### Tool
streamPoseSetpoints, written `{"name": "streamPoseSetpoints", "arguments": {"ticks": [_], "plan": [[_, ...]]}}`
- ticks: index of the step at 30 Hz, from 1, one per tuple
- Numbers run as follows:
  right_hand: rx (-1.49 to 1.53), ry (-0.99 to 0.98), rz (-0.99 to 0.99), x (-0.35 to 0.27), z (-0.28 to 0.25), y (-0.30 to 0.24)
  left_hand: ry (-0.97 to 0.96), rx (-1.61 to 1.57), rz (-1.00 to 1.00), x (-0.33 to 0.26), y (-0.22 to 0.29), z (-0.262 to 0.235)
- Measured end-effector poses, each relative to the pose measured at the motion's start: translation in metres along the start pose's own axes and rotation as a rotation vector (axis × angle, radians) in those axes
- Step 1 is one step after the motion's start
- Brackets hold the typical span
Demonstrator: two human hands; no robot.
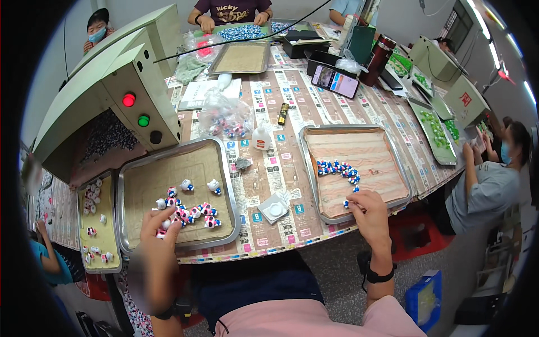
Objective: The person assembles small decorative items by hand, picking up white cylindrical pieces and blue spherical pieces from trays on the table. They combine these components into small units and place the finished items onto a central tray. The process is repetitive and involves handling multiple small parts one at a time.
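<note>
Head view, right hand: the right hand (370,218) has thumb and forefinger brought together on a small blue-and-white figure (346,204), just inside the near edge of the right tray (384,188).
Risk at those fingertips: the piece looks small and smooth, so a loose pinch could let it slip and roll over the lining.
Curved row: the line of blue-and-white figures (343,167) bends across the right tray and comes down close to the right fingertips; a knuckle or a dropped piece could knock its near end out of line.
Left hand: the left hand (156,238) reaches over the near side of the left tray (137,185), fingers bent at the pink-and-white figures (185,215); whether they grip one, I cannot tell.
Risk in that cluster: the figures crowd against one another, so picking by feel could drag neighbours along or bring up two together.
Lining: the cloth in the right tray lies in ridges, which could tip a piece set on a fold.
Between the trays: a white bottle (261,138) and a white square dish (274,209) stand on the table; a careless sweep of either hand could upset the bottle.
</note>
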State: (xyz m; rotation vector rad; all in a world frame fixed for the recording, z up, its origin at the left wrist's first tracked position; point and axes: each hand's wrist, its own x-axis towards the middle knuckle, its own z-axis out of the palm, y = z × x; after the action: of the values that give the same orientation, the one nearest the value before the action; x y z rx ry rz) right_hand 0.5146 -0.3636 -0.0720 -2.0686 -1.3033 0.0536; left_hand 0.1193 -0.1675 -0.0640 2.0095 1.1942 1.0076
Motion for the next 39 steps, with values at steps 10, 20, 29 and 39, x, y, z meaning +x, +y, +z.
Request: {"name": "streamPoseSetpoints", "arguments": {"ticks": [10, 20, 29, 39], "plan": [[-0.097, -0.092, -0.032, 0.011, 0.008, -0.010, -0.402, -1.449, -0.832, -0.044, 0.051, 0.031], [-0.012, 0.015, 0.032, 0.017, 0.005, -0.012, -0.487, -1.584, -0.977, -0.062, 0.060, 0.055], [-0.138, -0.129, -0.056, 0.016, 0.005, 0.002, -0.523, -1.508, -1.007, -0.062, 0.067, 0.065], [0.586, -0.291, 0.157, 0.008, 0.023, -0.040, -0.565, -1.628, -1.070, -0.064, 0.066, 0.067]]}}
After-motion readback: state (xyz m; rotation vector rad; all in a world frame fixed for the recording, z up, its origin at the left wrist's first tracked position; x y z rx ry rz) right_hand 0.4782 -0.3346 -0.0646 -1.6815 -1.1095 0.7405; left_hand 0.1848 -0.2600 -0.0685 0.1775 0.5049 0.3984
